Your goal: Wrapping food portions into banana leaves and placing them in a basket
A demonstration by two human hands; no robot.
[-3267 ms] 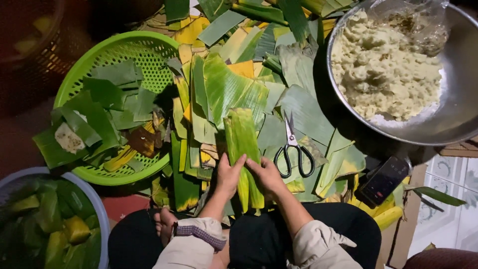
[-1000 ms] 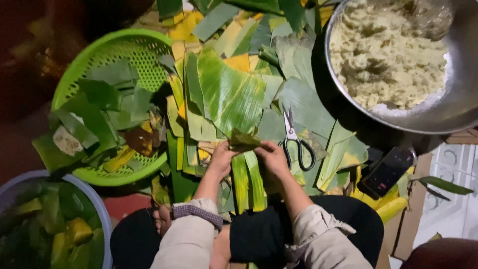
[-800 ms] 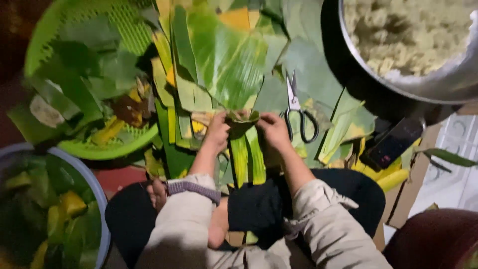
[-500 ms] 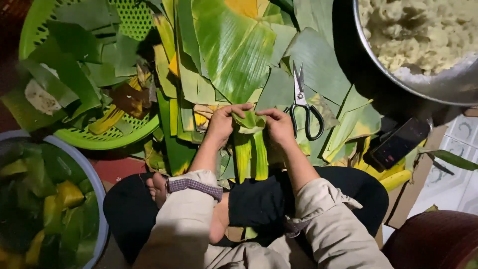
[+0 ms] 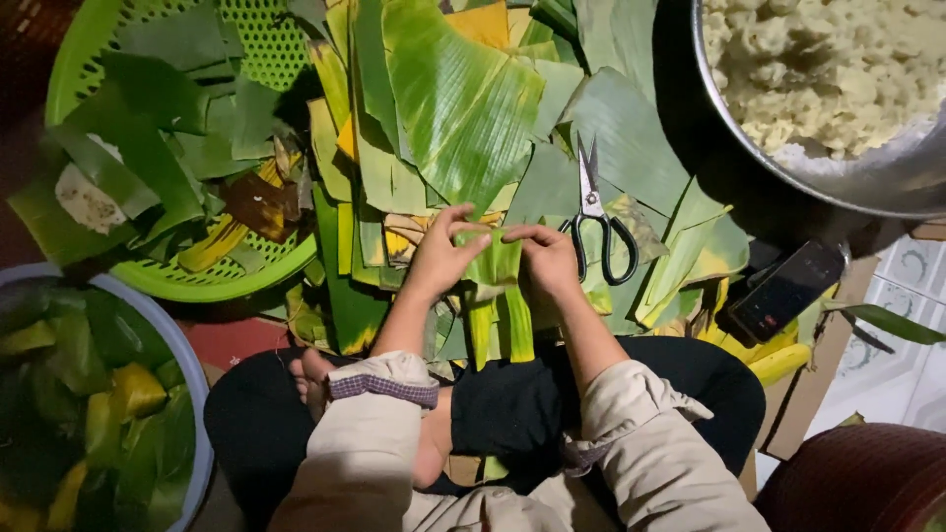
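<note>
Both hands, L (image 5: pixel 440 258) & R (image 5: pixel 548 261), pinch a folded green leaf bundle (image 5: pixel 496 266) btwn them, scissors (image 5: pixel 595 218) just right of R hand, green basket (image 5: pixel 187 148) far left.

green basket (image 5: pixel 246 281) — black-handled scissors (image 5: pixel 599 232) — pale dough (image 5: pixel 828 69)

A person seen from above, wearing a loose beige long-sleeved top whose sleeves are pushed up to the elbows, leaving the forearms bare. The turned-back cuff on the left arm shows a checked lining in purple and white, and both sleeves bunch into soft folds. Dark, near-black trousers cover the legs, a bare foot shows beside the left knee, and the left hand (image 5: pixel 440 258) and right hand (image 5: pixel 548 261) wear no gloves, rings or watch that can be made out.
</note>
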